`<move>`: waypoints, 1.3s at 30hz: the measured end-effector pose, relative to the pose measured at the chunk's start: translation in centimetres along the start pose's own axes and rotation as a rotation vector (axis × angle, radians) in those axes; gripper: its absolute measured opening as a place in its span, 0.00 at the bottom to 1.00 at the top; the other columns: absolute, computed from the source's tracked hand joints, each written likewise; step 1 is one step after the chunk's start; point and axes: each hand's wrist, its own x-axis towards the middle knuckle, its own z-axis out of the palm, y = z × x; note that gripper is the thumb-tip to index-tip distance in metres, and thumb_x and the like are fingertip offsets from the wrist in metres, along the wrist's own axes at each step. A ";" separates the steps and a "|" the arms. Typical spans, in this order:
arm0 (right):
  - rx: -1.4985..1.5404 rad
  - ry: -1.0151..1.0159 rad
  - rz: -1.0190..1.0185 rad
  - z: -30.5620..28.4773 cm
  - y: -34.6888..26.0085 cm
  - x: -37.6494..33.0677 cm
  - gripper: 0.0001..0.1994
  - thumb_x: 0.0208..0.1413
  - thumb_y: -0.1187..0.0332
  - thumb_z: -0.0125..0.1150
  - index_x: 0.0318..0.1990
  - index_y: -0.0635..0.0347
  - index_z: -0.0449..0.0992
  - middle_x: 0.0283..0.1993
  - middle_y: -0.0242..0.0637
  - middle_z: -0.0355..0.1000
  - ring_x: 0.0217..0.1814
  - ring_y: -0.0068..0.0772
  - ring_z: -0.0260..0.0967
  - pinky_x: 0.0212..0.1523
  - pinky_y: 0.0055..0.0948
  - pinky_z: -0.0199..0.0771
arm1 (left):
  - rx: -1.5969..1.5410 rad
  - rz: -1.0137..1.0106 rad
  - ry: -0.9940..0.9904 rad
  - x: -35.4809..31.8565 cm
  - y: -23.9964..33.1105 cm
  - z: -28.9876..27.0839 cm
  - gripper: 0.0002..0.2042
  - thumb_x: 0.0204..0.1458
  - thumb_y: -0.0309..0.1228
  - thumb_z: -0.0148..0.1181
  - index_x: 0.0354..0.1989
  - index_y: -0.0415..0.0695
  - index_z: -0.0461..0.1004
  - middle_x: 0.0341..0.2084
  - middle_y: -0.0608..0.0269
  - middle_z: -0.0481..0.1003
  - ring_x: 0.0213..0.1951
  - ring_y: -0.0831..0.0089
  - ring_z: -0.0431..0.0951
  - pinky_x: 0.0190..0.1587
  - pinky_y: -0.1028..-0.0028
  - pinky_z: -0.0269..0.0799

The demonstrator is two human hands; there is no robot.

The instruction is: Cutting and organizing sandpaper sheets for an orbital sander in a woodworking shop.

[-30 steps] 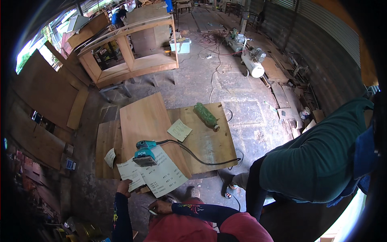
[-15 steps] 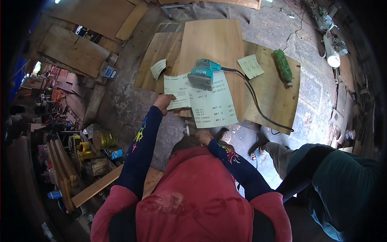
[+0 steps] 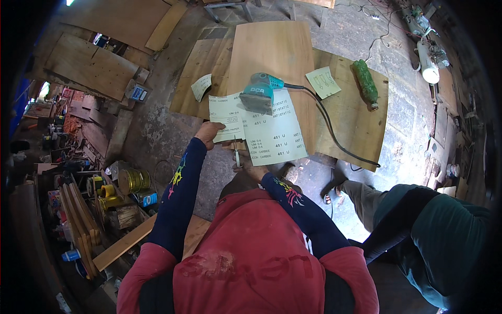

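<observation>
Left hand (image 3: pixel 209 134) was closed on the left edge of a smaller printed sheet (image 3: pixel 222 112), one digit over its face; right hand (image 3: pixel 254 169) gripped a slim white-handled tool (image 3: pixel 237 158), its tip near that sheet's lower edge; a larger printed sheet (image 3: pixel 277 133) lay just beside, to the right; a teal sander (image 3: pixel 259 94) rested over its upper part; beneath was a wooden panel (image 3: pixel 272 47), on a board desk (image 3: pixel 345 141); farther right lay a small paper piece (image 3: pixel 323 82), then a green bottle (image 3: pixel 365 83).
</observation>
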 end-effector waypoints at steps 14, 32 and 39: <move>0.346 -0.137 -0.007 -2.3 4.5 2.0 0.29 0.62 0.67 0.60 0.68 0.63 0.58 0.54 0.48 0.73 0.44 0.48 0.78 0.45 0.42 0.83 | 0.010 -0.081 -0.027 0.2 0.8 1.2 0.13 0.55 0.23 0.58 0.49 0.33 0.73 0.42 0.47 0.79 0.38 0.55 0.83 0.32 0.53 0.83; -0.084 -0.034 0.409 -0.2 -11.0 -9.0 0.23 0.59 0.54 0.64 0.49 0.67 0.75 0.40 0.47 0.75 0.33 0.45 0.79 0.33 0.41 0.85 | -0.100 0.007 -0.179 0.8 -3.5 -2.4 0.15 0.60 0.20 0.55 0.55 0.36 0.67 0.50 0.48 0.75 0.45 0.52 0.81 0.35 0.53 0.86; -0.058 0.018 0.361 -1.2 -12.2 -5.4 0.22 0.58 0.52 0.66 0.43 0.65 0.76 0.34 0.45 0.76 0.27 0.45 0.78 0.30 0.44 0.84 | -0.100 -0.022 -0.200 1.5 -2.5 -2.3 0.16 0.60 0.21 0.55 0.56 0.37 0.67 0.51 0.48 0.75 0.45 0.52 0.81 0.37 0.52 0.85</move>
